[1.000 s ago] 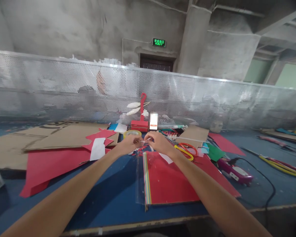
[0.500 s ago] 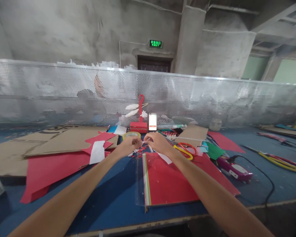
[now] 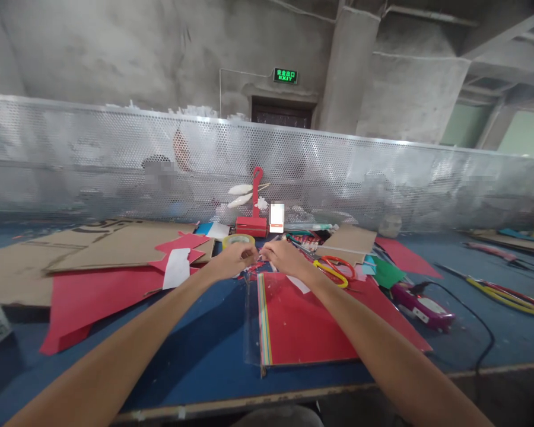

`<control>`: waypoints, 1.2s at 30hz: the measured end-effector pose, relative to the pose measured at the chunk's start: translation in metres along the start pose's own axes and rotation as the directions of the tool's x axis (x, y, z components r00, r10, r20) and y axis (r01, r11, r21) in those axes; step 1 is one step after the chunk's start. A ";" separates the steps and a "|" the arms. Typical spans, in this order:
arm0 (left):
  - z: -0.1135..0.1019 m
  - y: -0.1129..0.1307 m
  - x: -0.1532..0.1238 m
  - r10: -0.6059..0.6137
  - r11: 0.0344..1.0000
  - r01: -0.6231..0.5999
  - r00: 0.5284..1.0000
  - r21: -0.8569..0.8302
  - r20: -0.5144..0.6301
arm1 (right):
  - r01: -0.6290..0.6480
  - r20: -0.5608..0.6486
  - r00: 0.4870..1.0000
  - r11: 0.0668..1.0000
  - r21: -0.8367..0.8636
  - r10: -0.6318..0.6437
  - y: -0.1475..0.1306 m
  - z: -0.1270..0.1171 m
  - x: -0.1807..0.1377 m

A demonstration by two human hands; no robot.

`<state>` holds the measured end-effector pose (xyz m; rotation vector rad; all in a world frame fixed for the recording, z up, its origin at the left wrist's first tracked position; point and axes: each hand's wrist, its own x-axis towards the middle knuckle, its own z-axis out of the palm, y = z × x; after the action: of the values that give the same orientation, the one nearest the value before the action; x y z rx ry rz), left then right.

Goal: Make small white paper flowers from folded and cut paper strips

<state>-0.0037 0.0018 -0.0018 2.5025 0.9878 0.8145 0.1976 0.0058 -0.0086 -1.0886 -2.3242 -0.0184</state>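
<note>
Both hands are close together over the middle of the blue table. My left hand [image 3: 237, 260] has its fingers curled into a pinch; whatever they hold, if anything, is too small to make out. My right hand [image 3: 285, 256] pinches a small white scrap [image 3: 261, 257], possibly paper, at its fingertips. Just behind my left hand lies a roll of yellowish tape [image 3: 239, 239]. Red and white paper scraps [image 3: 252, 271] lie below the fingers. A pack of coloured paper [image 3: 311, 326], red on top, is under my right forearm.
Red- and yellow-handled scissors [image 3: 333, 273] lie right of my right hand. Further right are a purple corded tool [image 3: 422, 306] and yellow-red scissors [image 3: 507, 293]. Cardboard [image 3: 124, 252] and red paper [image 3: 102, 302] lie left. A red paper stand [image 3: 251, 226] and a phone [image 3: 276, 218] stand behind.
My hands have moved slightly apart at the fingertips. The white scrap that was between both pinches now shows at the right fingertips. The camera view has shifted slightly.
</note>
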 end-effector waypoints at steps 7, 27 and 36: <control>-0.002 -0.001 -0.002 -0.025 1.000 0.025 0.999 -0.005 -0.022 | -0.002 -0.051 0.999 0.974 0.227 0.013 0.003 0.000 -0.001; 0.008 -0.005 -0.001 -0.025 0.997 0.024 1.000 -0.067 -0.007 | -0.122 -0.048 0.991 0.992 0.003 0.122 -0.006 -0.012 -0.003; 0.005 -0.011 0.000 -0.047 0.999 0.046 0.997 -0.026 -0.064 | 0.003 -0.058 0.998 0.987 0.163 0.007 -0.003 -0.003 -0.003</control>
<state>-0.0066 0.0087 -0.0107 2.4367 1.0467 0.8930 0.1988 0.0009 -0.0069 -0.9954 -2.2294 0.1372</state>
